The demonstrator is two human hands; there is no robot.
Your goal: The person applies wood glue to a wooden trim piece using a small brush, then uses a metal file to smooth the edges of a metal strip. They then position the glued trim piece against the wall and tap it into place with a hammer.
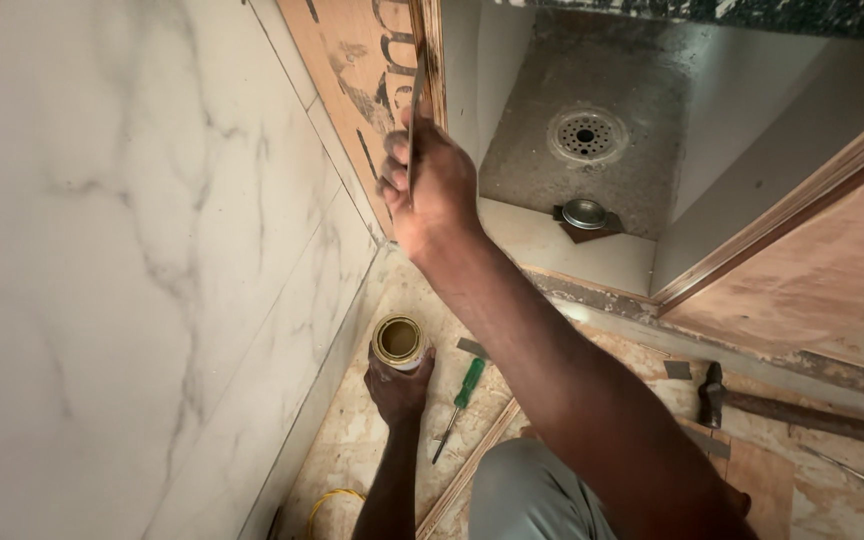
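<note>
On the left stands a white marble-pattern wall tile (132,250). Low beside it, the left hand (397,388) is closed around a small round tin (399,342), open on top, gold-coloured inside, with a pale side; no label can be read. Just right of it a green-handled screwdriver (460,393) lies on the floor. Higher up, the right hand (430,185) grips a thin flat strip (417,95) and presses it along the edge of a brown plywood panel (352,60) that carries dark printed marks. I judge the strip works best when it is kept flat on the edge and moved slowly. Further right lie a round floor drain (586,135) and a hammer (792,410).
</note>
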